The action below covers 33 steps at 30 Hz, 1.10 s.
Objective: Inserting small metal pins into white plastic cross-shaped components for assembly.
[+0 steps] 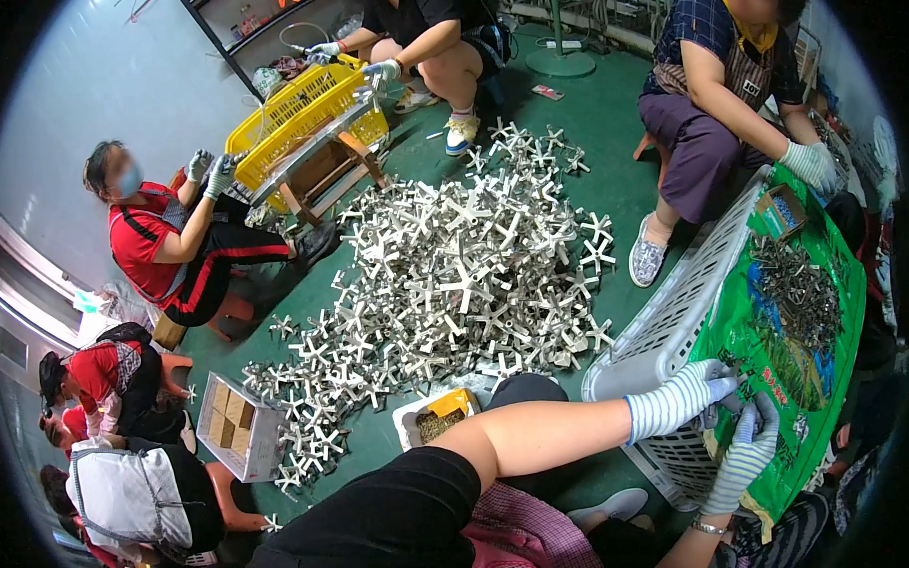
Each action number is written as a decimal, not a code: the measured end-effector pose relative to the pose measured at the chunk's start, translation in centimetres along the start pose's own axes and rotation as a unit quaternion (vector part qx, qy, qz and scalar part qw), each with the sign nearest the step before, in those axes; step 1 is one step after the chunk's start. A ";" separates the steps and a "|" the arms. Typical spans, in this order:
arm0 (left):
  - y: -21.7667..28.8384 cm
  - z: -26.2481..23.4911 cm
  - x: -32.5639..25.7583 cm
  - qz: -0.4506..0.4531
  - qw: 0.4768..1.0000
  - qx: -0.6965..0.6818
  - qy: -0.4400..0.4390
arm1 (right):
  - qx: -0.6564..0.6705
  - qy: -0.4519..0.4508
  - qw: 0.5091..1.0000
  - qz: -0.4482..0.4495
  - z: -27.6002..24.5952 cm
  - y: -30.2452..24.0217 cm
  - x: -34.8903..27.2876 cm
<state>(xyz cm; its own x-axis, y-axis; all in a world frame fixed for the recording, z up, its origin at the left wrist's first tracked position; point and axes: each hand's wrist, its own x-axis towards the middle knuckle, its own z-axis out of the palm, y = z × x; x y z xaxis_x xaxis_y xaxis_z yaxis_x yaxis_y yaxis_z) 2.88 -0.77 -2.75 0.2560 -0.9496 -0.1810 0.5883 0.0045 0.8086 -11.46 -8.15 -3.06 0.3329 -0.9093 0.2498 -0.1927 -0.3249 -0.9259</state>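
Head camera: A green floor [609, 118] spreads through a workroom with pale walls [117, 80], where co-workers [177, 234] sit around a broad heap of white star-shaped parts [464, 274]. Yellow crates [313, 104] stand beyond the heap; a white carton [270, 453] of brown boxes [227, 417] sits at its left. At right, a green sheet [726, 325] drapes a pale plastic basket [680, 291], carrying a mound of small dark metal pieces [800, 290]. Over the sheet's lower left part, the left grip [684, 401] and right grip [746, 459], in striped gloves, work close together, fingers bent; whether either is closed on a piece cannot be told. Printed characters and a landscape picture mark the sheet; an apron [753, 78] at upper right bears pale lettering.
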 end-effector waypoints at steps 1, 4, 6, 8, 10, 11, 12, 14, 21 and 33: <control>0.0 -0.1 -0.1 0.001 1.000 0.001 0.001 | 0.001 -0.001 1.000 0.000 0.1 0.0 0.0; 0.3 -0.2 -0.4 0.006 1.000 0.023 -0.004 | 0.017 -0.002 1.000 0.011 0.1 -0.1 -0.1; 0.5 0.5 -0.6 -0.012 1.000 0.021 -0.006 | -0.003 -0.009 1.000 0.018 -0.8 0.0 -0.2; 0.6 1.2 -0.6 -0.008 0.999 0.036 -0.016 | -0.041 0.019 0.999 0.004 -1.4 -0.2 0.0; -1.0 0.2 0.3 0.127 0.980 0.153 -0.019 | -0.104 0.022 0.994 -0.022 -1.3 0.3 0.2; 2.0 0.7 -1.6 0.018 0.994 0.103 -0.023 | -0.098 0.008 0.995 0.000 -0.8 -1.1 0.1; 2.0 0.1 -1.1 0.002 0.992 0.128 0.003 | -0.090 0.009 0.996 -0.021 0.2 -0.9 0.1; 1.3 -1.0 -0.9 0.017 0.998 0.060 0.027 | -0.075 -0.001 0.996 -0.055 1.4 -2.2 0.0; 1.3 0.3 -0.5 -0.032 0.999 0.010 -0.002 | 0.035 0.005 0.998 0.047 0.2 -1.3 0.0; 1.1 0.6 -0.4 -0.017 0.998 0.051 0.009 | -0.008 -0.007 0.999 0.031 -0.4 -1.6 0.1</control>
<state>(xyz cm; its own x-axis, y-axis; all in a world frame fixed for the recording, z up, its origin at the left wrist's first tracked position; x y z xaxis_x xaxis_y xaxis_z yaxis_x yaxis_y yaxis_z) 2.95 -0.61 -1.44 0.2518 -0.9426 -0.2193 0.5156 -0.0612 0.8547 -11.46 -7.81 -1.48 0.3324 -0.9243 0.1876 -0.2288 -0.2720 -0.9347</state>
